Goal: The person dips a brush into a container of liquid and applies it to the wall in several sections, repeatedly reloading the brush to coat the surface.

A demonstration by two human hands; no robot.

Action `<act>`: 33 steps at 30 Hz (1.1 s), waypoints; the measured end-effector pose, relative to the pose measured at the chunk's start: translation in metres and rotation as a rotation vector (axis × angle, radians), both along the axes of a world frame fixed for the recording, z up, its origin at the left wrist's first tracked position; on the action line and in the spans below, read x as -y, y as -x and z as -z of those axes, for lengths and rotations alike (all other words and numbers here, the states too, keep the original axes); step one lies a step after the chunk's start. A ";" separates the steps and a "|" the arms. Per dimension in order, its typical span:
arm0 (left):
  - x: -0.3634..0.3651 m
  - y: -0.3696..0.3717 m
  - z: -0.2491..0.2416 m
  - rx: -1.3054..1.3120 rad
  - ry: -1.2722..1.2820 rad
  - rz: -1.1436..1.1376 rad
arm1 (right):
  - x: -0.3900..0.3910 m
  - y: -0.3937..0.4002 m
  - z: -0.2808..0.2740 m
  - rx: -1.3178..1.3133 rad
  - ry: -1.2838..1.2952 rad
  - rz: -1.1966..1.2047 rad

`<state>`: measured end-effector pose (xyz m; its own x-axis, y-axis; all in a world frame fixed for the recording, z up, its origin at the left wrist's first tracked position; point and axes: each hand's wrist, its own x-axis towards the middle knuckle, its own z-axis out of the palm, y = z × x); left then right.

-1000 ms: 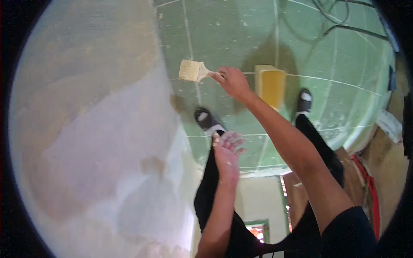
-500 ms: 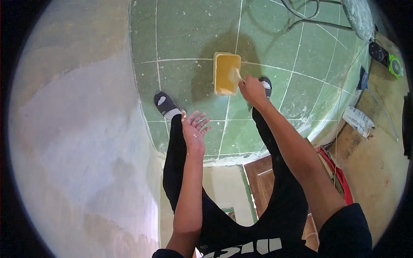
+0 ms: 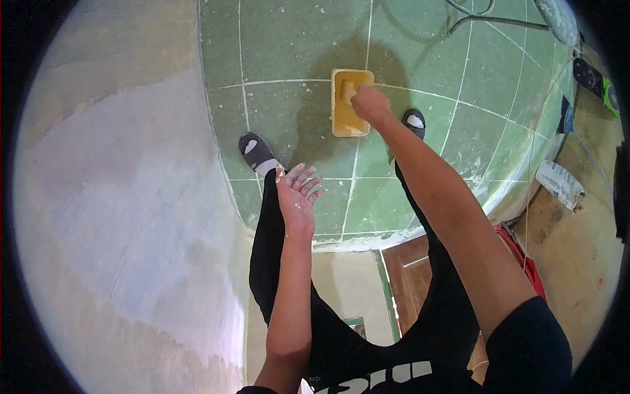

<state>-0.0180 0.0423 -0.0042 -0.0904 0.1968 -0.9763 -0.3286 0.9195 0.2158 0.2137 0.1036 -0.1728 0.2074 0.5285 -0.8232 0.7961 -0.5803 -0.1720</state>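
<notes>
A rectangular white tub with yellowish liquid in it stands on the green tiled floor. My right hand is over the tub's right side, closed on the handle of a paintbrush. The brush's pale head is inside the tub, at or in the liquid; my fingers hide most of the handle. My left hand hangs near my left knee with its palm up and fingers spread, holding nothing. White smears mark its fingers and palm.
A wall with a damp-looking lighter patch rises at the left. Metal chair legs stand at the far right. A crumpled white bag and a green-black tape measure lie on the brownish surface at right.
My right hand has moved forward and left over the tub, carrying the brush from its right side toward its far middle. My left hand has hardly moved.
</notes>
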 end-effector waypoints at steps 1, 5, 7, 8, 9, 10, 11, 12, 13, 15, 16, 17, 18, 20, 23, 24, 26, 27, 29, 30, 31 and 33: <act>-0.001 -0.001 0.000 -0.001 -0.009 0.000 | 0.000 -0.001 0.003 0.012 -0.004 0.014; 0.004 0.002 0.000 0.010 -0.013 -0.005 | 0.012 -0.002 -0.001 0.008 -0.029 -0.010; 0.007 -0.002 0.000 0.023 -0.021 -0.004 | 0.026 -0.011 -0.014 -0.004 -0.135 -0.082; 0.007 -0.005 -0.003 0.015 -0.005 0.000 | 0.034 -0.015 -0.025 0.008 -0.136 -0.094; 0.007 -0.007 -0.004 0.025 -0.008 -0.010 | 0.049 -0.019 -0.031 -0.032 -0.197 -0.104; 0.007 -0.007 -0.004 0.024 -0.004 -0.008 | 0.060 -0.024 -0.038 -0.075 -0.262 -0.114; 0.006 -0.008 -0.005 0.019 0.000 -0.003 | 0.068 -0.029 -0.051 -0.070 -0.268 -0.120; 0.006 -0.008 -0.005 0.022 -0.005 -0.002 | 0.079 -0.034 -0.062 -0.095 -0.189 -0.135; 0.005 -0.008 -0.005 0.023 -0.007 0.004 | 0.088 -0.041 -0.067 -0.120 -0.112 -0.147; 0.005 -0.009 -0.003 0.024 -0.008 0.012 | 0.105 -0.055 -0.067 -0.128 -0.173 -0.168; 0.006 -0.009 -0.001 0.023 -0.005 0.002 | 0.119 -0.064 -0.060 -0.138 -0.226 -0.190; 0.008 -0.008 0.001 0.019 -0.002 -0.009 | 0.131 -0.073 -0.051 -0.141 -0.223 -0.188; 0.010 -0.009 0.000 0.013 0.005 -0.008 | 0.145 -0.083 -0.038 -0.140 -0.299 -0.219; 0.008 -0.013 -0.001 -0.002 0.004 0.008 | 0.148 -0.090 -0.033 -0.158 -0.315 -0.235; 0.010 -0.014 -0.001 -0.010 0.003 0.010 | 0.155 -0.089 -0.028 -0.245 -0.398 -0.195; 0.011 -0.014 0.000 -0.011 0.004 0.011 | 0.156 -0.089 -0.028 -0.246 -0.397 -0.194; 0.012 -0.016 0.001 -0.004 -0.009 0.020 | 0.158 -0.090 -0.028 -0.229 -0.277 -0.235; 0.010 -0.018 0.001 -0.001 -0.012 0.023 | 0.156 -0.089 -0.032 -0.225 -0.281 -0.233; 0.010 -0.019 0.000 -0.004 -0.007 0.027 | 0.154 -0.084 -0.039 -0.256 -0.278 -0.186; 0.010 -0.018 0.000 -0.008 -0.005 0.027 | 0.156 -0.084 -0.037 -0.259 -0.278 -0.185; 0.010 -0.019 0.000 -0.007 -0.003 0.024 | 0.158 -0.086 -0.034 -0.267 -0.309 -0.196; 0.010 -0.020 0.002 -0.006 0.001 0.024 | 0.160 -0.088 -0.032 -0.273 -0.337 -0.203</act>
<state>0.0015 0.0324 -0.0061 -0.0916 0.1981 -0.9759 -0.3054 0.9272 0.2169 0.3020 -0.0567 -0.1404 -0.1274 0.7831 -0.6087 0.7872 -0.2935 -0.5424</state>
